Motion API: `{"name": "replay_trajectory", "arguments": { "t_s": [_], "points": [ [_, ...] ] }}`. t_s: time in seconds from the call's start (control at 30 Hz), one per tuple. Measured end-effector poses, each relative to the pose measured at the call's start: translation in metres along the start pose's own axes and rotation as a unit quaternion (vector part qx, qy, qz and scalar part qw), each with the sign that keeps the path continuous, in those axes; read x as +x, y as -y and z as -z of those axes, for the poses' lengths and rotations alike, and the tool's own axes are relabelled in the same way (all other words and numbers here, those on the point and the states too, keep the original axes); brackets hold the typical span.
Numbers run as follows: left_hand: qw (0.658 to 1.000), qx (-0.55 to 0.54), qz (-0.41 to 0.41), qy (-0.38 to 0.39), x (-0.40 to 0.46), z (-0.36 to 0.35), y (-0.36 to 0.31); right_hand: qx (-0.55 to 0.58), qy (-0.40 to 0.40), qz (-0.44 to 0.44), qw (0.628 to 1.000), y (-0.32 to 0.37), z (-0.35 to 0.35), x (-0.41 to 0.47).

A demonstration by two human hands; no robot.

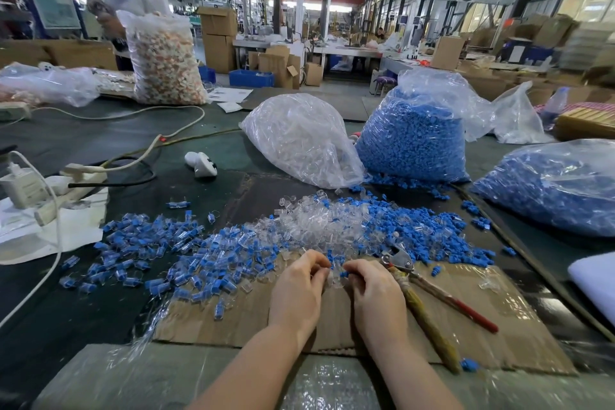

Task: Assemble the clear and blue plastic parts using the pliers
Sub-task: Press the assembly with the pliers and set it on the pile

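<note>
Clear and blue small plastic parts [336, 271] sit pinched between the fingers of left hand [296, 286] and right hand [374, 293] at six o'clock on the table, best seated squarely before taking the red-handled metal pliers [432, 289] lying at three o'clock.

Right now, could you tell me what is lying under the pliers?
The pliers lie on a taped cardboard sheet, head resting on loose blue parts. Whatever is beneath the cardboard is hidden.

My one head-worn camera looks forward and down, close over the cardboard work mat [206, 319] (wide-angle, so the hall behind shows too).
</note>
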State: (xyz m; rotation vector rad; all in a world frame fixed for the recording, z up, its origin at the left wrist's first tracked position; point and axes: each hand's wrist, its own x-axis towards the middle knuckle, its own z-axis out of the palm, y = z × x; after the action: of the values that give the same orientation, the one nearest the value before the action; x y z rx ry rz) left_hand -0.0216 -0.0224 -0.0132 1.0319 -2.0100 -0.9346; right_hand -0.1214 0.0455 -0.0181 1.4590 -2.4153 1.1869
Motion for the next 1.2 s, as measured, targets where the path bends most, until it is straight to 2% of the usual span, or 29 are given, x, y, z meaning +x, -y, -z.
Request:
{"name": "replay_trajectory", "arguments": {
  "t_s": [0.27, 1.2],
  "points": [
    [0.999, -0.046, 0.018, -0.014, -0.007, 0.0, 0.006, 0.048, -0.019, 0.01, 0.999, 0.002, 0.006, -0.009],
    [0.996, -0.09, 0.018, -0.009, -0.008, 0.004, 0.007, 0.029, 0.0, 0.053, 0.998, 0.005, 0.009, -0.014]
  ]
}}
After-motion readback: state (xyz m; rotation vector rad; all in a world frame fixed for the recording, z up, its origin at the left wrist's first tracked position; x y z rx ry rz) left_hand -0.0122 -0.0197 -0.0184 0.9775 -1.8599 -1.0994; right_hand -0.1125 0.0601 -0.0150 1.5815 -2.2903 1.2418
